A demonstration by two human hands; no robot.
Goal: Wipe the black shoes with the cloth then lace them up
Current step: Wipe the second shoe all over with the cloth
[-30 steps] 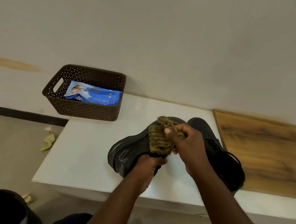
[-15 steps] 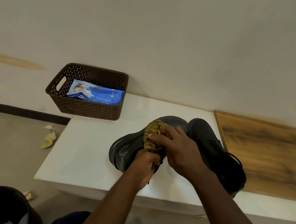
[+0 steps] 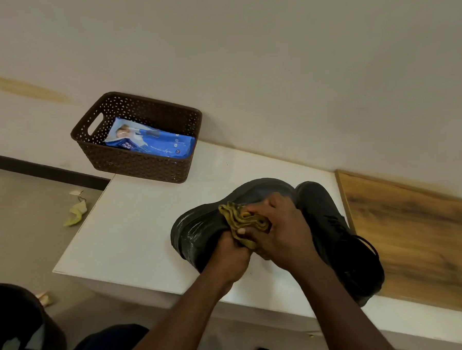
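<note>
The near black shoe (image 3: pixel 200 230) lies on its side on the table (image 3: pixel 136 222), its sole glistening. The cloth (image 3: pixel 243 222) has dropped from the upper edge to mid-sole, bunched in the right hand (image 3: pixel 283 233); wiping continues. The left hand (image 3: pixel 230 257) grips the shoe's edge. The second shoe (image 3: pixel 340 238) is partly hidden; laces unclear.
</note>
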